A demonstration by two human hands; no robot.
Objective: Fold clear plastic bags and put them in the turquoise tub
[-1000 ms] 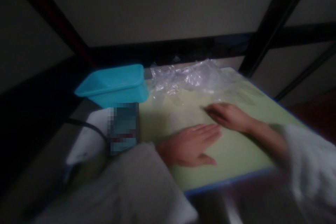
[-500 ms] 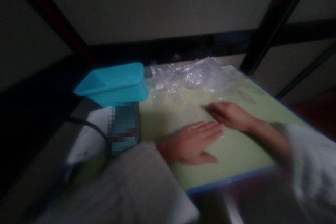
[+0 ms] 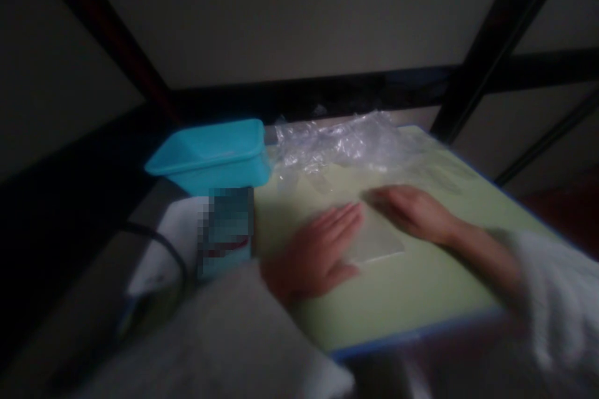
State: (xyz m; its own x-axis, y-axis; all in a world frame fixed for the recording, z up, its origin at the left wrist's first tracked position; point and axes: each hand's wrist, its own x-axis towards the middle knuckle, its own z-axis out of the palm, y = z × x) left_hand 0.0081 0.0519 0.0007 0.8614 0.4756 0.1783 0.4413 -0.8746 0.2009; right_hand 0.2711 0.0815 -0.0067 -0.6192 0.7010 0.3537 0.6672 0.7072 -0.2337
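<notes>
My left hand lies flat, palm down, with its fingers stretched out towards the far right. Under and beside its fingers is a flat, see-through plastic sheet or bag on the yellow-green tabletop. Just beyond the sheet's far right side rests my right hand, its fingers curled and pointing left. Blur and shadow hide its fingertips, so what they hold, if anything, does not show. Crumpled clear plastic lies at the back of the table, past both hands.
A turquoise plastic basin stands at the back left. In front of it are a pixelated dark box-like thing, a white object and a black cable. A wall with dark beams borders the table behind.
My left hand has slid left, baring more of the plastic sheet. The right hand stays nearly in place. The whole view has shifted slightly.
</notes>
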